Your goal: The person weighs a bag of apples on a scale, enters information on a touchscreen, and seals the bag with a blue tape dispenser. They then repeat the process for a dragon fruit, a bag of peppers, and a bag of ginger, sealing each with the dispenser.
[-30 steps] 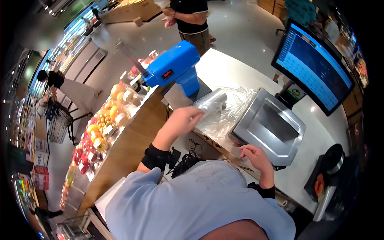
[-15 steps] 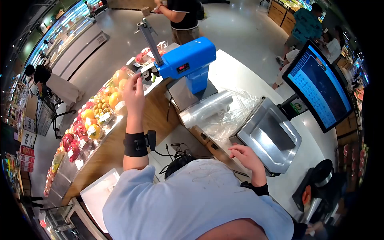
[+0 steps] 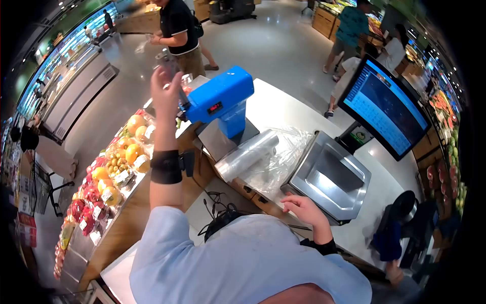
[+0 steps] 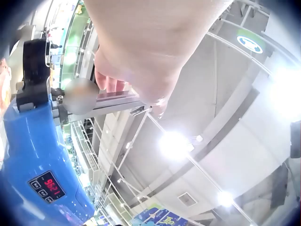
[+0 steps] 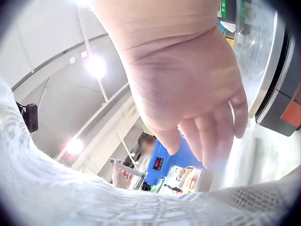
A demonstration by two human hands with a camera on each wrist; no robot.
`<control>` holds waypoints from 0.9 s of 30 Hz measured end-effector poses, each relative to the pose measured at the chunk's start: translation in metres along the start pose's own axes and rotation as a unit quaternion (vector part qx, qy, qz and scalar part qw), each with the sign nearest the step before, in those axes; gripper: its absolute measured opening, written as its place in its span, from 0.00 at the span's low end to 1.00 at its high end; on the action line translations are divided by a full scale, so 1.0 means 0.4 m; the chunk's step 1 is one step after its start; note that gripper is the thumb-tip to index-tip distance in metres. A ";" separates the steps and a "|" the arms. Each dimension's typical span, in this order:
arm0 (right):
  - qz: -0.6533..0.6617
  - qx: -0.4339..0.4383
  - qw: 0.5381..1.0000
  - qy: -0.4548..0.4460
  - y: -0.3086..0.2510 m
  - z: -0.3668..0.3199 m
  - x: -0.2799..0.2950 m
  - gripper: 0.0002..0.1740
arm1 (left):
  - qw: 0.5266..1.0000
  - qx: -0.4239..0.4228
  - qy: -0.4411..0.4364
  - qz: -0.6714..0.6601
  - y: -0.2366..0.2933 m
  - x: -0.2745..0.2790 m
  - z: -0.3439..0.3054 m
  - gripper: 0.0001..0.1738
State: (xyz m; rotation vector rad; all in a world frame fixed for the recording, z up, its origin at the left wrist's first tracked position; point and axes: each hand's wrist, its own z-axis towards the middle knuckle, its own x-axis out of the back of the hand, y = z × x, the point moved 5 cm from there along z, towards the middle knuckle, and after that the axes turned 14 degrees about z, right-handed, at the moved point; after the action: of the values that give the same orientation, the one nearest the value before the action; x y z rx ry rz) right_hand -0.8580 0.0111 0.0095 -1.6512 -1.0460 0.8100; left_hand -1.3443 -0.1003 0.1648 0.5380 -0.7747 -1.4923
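My left hand (image 3: 166, 93) is raised at the upright metal arm (image 4: 113, 104) on the blue machine (image 3: 223, 96), its fingers and thumb curled around the arm's upper part. The left wrist view shows those fingers (image 4: 110, 84) partly behind the arm; the exact contact is hidden. A lit red display (image 4: 51, 186) is on the machine's side. Low by the front edge of the steel-topped scale (image 3: 331, 175), my right hand (image 3: 305, 210) hovers empty. The right wrist view shows its fingers loosely extended, palm toward the camera (image 5: 188, 89).
A clear plastic roll (image 3: 247, 154) and loose film (image 3: 283, 157) lie between machine and scale. Bagged fruit (image 3: 109, 177) lines the left side. A monitor (image 3: 382, 106) stands behind the scale. A person in black (image 3: 179, 30) stands beyond the counter; cables (image 3: 220, 213) hang below.
My left hand has risen from beside the plastic roll, past the machine's front, to the metal arm. The right hand stays near the scale. The head view has shifted.
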 end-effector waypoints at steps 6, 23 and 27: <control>0.024 -0.004 1.000 0.011 0.019 -0.001 0.014 0.14 | 0.985 0.064 -0.127 -0.100 0.065 -0.036 0.030 0.21; 0.017 -0.013 1.000 0.004 -0.003 0.033 0.000 0.15 | 0.966 0.060 -0.176 -0.182 0.078 -0.049 0.073 0.09; 0.010 -0.025 1.000 0.002 -0.010 0.045 -0.005 0.15 | 0.973 0.051 -0.182 -0.133 0.072 -0.044 0.077 0.09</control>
State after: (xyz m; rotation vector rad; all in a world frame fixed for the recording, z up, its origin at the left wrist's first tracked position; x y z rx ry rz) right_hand -0.8754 0.0167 0.0080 -1.7071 -1.0562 0.7992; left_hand -1.3462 -0.0774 0.2045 0.4612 -1.1028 -1.8369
